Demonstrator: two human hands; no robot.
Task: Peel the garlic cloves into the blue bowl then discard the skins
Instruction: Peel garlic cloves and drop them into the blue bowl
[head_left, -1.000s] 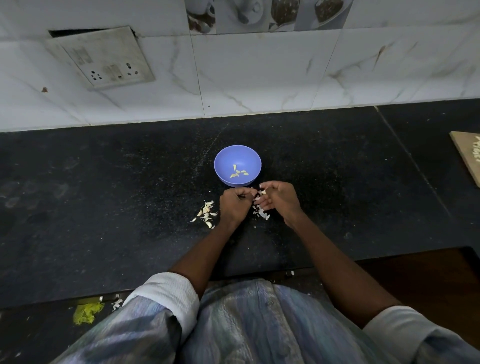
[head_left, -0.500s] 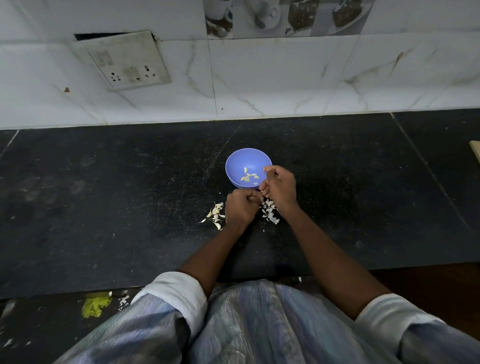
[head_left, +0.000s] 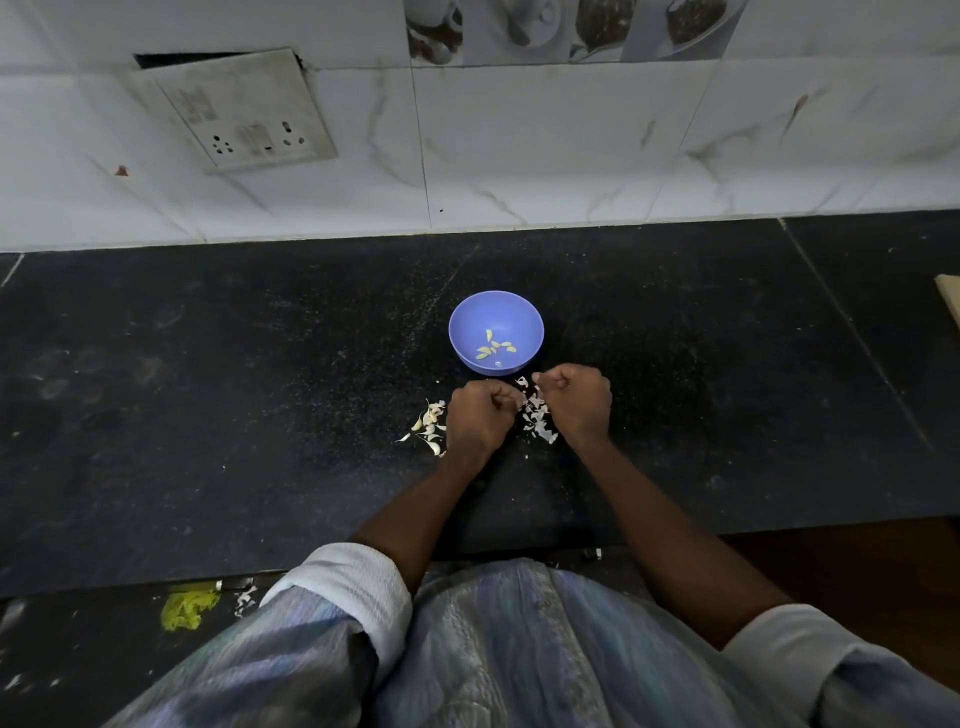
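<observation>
The blue bowl stands on the black counter and holds several peeled garlic cloves. Just in front of it are my two hands, both with curled fingers. My left hand pinches a small pale bit of garlic at its fingertips, mostly hidden. My right hand is curled close beside it, and I see nothing in it. A pile of white skins lies on the counter between the hands. Unpeeled cloves lie just left of my left hand.
The black stone counter runs to a white tiled wall with a socket plate. A wooden board's corner shows at the right edge. A yellow scrap and white bits lie on the lower ledge at front left.
My right hand was over the bowl's rim half a second ago and has come back down beside my left hand. One more pale piece lies in the bowl.
</observation>
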